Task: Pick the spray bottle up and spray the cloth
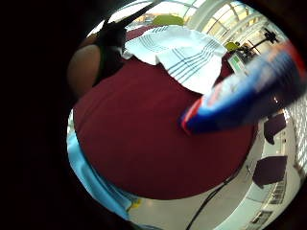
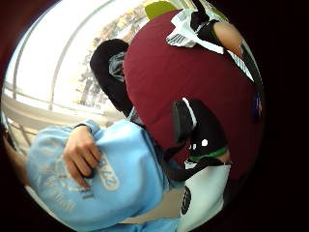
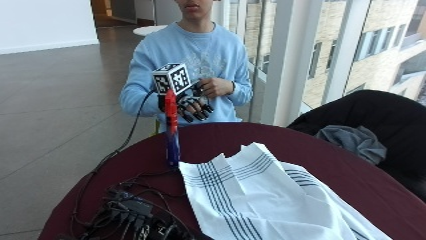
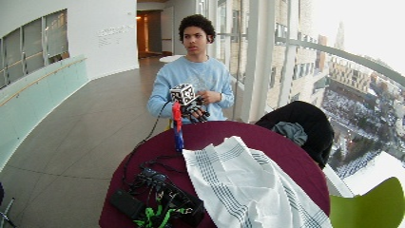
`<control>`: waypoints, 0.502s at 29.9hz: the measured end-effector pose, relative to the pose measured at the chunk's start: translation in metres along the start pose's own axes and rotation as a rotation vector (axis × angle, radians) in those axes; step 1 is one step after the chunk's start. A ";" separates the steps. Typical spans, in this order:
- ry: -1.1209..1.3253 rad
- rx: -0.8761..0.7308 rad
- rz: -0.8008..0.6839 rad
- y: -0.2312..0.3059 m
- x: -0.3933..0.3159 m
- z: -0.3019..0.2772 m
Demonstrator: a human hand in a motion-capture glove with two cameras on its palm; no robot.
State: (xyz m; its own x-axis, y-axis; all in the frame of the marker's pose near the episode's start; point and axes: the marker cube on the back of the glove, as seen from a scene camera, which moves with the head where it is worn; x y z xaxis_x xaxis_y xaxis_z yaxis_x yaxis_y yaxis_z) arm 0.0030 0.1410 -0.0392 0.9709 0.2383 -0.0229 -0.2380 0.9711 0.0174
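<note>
Black-gloved right hand (image 3: 190,106) hangs above the counter (image 3: 333,165), fingers relaxed, holding nothing; spray bottle (image 3: 172,131) upright just below it, striped cloth (image 3: 266,195) farther out.

Round bench (image 3: 279,145), covered in dark red cloth, set beside a tall glazed wall. Windows (image 4: 354,71): floor to ceiling, white frames, with a thick white column (image 3: 293,60) between panes; daylight enters from this side, and buildings show outside (a curved rail crosses the glass). Floor (image 4: 82,128): grey polished tiles, reflective. Far wall (image 4: 114,33): white, with a doorway to a warm-lit corridor beyond. Pale green panelling (image 4: 38,95) runs along the opposite side under a row of windows. Dark chair (image 4: 310,123) draped with black and grey garments stands just beside the bench. Yellow-green chair (image 4: 373,206) near the bench's edge.
</note>
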 end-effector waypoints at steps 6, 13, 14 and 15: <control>-0.146 0.112 0.074 0.030 0.018 -0.013; -0.385 0.271 0.211 0.056 0.038 -0.023; -0.421 0.290 0.246 0.056 0.042 -0.025; -0.454 0.316 0.279 0.056 0.045 -0.026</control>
State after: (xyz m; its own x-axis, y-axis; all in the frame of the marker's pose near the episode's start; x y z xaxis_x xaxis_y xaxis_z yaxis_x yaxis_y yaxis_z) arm 0.0331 0.2060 -0.0656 0.8041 0.3862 0.4519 -0.5323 0.8063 0.2580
